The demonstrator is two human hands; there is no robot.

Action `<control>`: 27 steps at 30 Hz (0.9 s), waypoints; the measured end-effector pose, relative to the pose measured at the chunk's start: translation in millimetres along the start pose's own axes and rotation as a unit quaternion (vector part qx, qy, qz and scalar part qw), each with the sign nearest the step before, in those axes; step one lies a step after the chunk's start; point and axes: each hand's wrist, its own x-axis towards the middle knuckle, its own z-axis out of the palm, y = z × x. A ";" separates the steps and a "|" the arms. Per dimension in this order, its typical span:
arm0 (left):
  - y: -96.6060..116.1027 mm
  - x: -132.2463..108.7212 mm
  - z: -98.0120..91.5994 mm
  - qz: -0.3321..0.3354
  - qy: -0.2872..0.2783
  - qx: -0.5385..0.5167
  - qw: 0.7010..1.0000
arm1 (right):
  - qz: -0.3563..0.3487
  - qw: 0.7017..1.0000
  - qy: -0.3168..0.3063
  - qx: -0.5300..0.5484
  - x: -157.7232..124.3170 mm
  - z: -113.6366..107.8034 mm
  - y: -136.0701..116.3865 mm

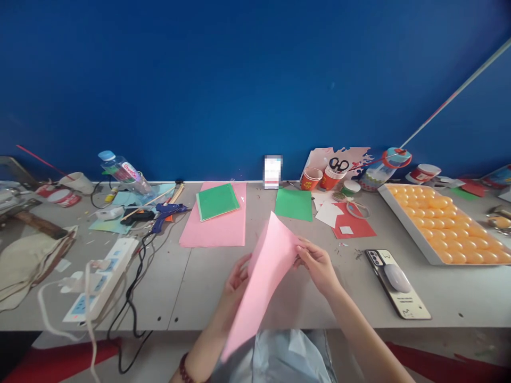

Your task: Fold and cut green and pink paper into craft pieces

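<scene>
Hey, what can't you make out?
In the head view:
Left hand: fingertips hidden behind the bent pink paper sheet.
Black-handled scissors: blades hidden by the red paper cup beneath.
Upright white rectangle: details blurred into blocky pixels.
Blue-and-red container: cut off by the right edge.

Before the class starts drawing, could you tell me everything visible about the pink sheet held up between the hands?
The pink sheet is plain, pale and thin, and looks like paper. It is raised aslant above the table, bowed rather than flat, with one corner pointing up and the lower end, slightly blurred, reaching past the table's near edge. The right hand pinches its right edge; the left hand is at its left side, the grip partly hidden behind it.
</scene>
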 end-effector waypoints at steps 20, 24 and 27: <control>0.7 30.6 -58.6 0.208 0.043 0.419 0.883 | -0.202 0.788 0.015 -0.582 40.0 -41.8 14.8; 13.5 50.9 -22.0 0.347 -0.086 0.513 0.780 | -0.240 0.720 -0.101 -0.644 37.1 -11.5 25.6; 12.7 73.0 7.3 0.399 -0.122 0.544 0.728 | -0.246 0.694 -0.177 -0.653 34.9 4.3 37.2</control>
